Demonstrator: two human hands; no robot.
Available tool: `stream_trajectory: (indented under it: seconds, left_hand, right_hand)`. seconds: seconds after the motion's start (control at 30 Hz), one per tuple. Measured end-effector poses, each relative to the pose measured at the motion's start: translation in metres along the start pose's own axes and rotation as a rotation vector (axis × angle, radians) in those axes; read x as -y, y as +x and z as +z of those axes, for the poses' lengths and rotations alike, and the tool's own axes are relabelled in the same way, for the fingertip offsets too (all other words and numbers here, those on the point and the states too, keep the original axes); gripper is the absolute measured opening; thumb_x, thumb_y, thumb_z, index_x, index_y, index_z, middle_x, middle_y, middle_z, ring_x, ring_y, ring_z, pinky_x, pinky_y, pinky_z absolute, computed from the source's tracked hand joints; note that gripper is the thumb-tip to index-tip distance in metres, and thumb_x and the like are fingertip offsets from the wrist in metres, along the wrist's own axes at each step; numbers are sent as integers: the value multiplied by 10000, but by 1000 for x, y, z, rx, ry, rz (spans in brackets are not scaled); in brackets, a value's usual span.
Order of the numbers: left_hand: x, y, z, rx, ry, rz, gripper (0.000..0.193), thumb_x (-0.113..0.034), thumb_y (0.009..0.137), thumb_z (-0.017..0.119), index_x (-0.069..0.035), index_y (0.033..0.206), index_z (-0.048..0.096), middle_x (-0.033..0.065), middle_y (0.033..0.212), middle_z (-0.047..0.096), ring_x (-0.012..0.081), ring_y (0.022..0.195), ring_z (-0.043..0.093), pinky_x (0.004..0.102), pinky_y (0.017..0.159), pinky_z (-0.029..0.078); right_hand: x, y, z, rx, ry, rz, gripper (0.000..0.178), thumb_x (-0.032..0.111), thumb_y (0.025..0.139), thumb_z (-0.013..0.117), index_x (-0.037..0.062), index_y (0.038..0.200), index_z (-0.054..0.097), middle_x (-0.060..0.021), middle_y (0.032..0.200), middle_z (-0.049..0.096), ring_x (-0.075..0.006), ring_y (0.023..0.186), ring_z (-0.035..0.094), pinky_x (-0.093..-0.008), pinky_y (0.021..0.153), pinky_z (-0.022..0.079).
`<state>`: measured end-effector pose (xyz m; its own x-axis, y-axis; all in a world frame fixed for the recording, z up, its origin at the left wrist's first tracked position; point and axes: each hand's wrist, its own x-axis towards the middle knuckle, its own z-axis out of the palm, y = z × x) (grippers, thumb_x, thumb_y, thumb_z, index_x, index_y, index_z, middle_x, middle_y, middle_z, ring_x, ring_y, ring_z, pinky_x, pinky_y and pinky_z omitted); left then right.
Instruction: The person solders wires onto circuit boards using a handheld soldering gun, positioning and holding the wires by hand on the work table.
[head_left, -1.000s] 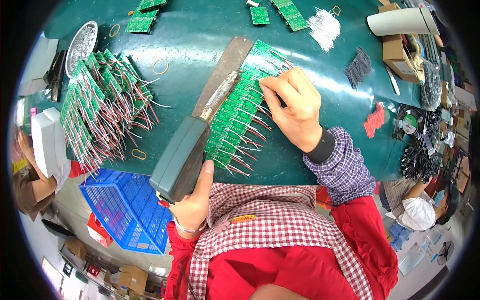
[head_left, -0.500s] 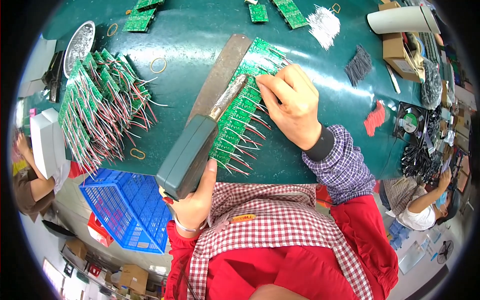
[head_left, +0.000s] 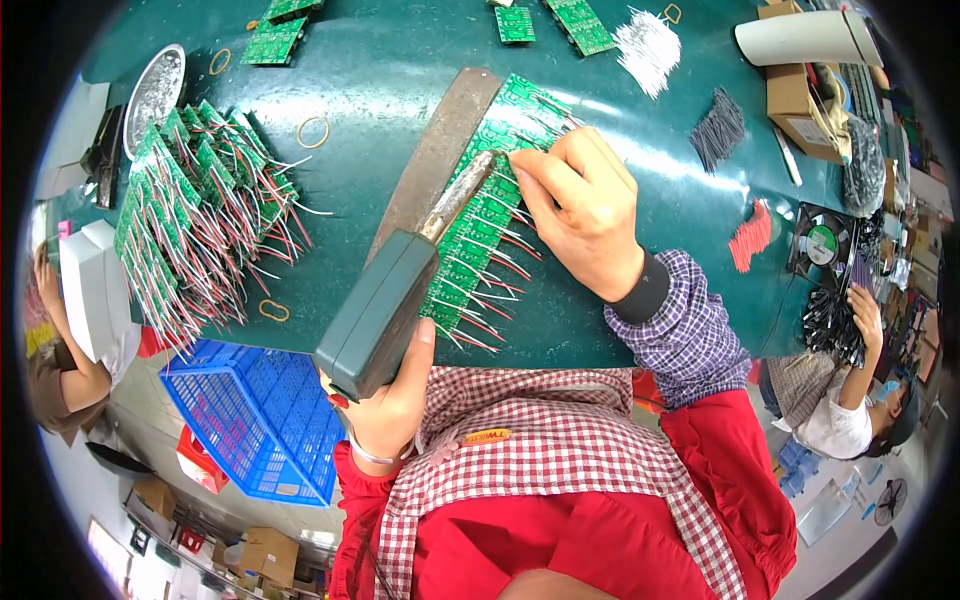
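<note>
Iron [head_left: 378, 308]: one, gripped in the left hand [head_left: 392, 408]. Board [head_left: 466, 262]: one, partly covered. Right hand [head_left: 588, 215]: pinched closed; contents, if any, seemingly hidden.

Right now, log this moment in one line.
left grip: soldering gun | right grip: pinched at circuit board edge | nearby: wired boards

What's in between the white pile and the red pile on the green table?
In the head view, a dark grey pile of thin pieces lies between the white pile and the red pile.
</note>
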<state>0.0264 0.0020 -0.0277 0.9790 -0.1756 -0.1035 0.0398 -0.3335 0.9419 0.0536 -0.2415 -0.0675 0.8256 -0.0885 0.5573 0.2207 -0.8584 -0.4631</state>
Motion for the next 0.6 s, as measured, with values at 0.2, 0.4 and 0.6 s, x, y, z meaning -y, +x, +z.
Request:
stream_trajectory:
  seconds: [0.2, 0.4, 0.6]
  left_hand:
    - [-3, -2, 1, -51, 36, 11, 256, 82, 821, 696, 46, 1066, 629, 74, 825, 641, 99, 580, 554, 240, 515, 429]
    - [-2, -2, 2, -106, -72, -78, 253, 84, 824, 687, 51, 1069, 635, 86, 825, 642, 105, 579, 556, 238, 516, 426]
    - [-7, -3, 1, -90, -92, -154, 275, -28, 785, 799, 29, 1032, 690, 90, 931, 705, 168, 780, 655, 311, 696, 519]
  right_hand:
    - [0, 0, 0, 6, -3, 4, 164, -8, 687, 762, 45, 811, 669, -48, 691, 464, -219, 647, 524, -344, 567, 432]
    - [2, 1, -2, 12, -11, 4, 163, -9, 688, 759, 45, 812, 669, -49, 694, 465, -219, 651, 527, -344, 569, 435]
    - [2, 0, -2, 19, -14, 11, 164, -7, 693, 752, 49, 824, 672, -49, 707, 480, -220, 662, 536, -342, 580, 445]
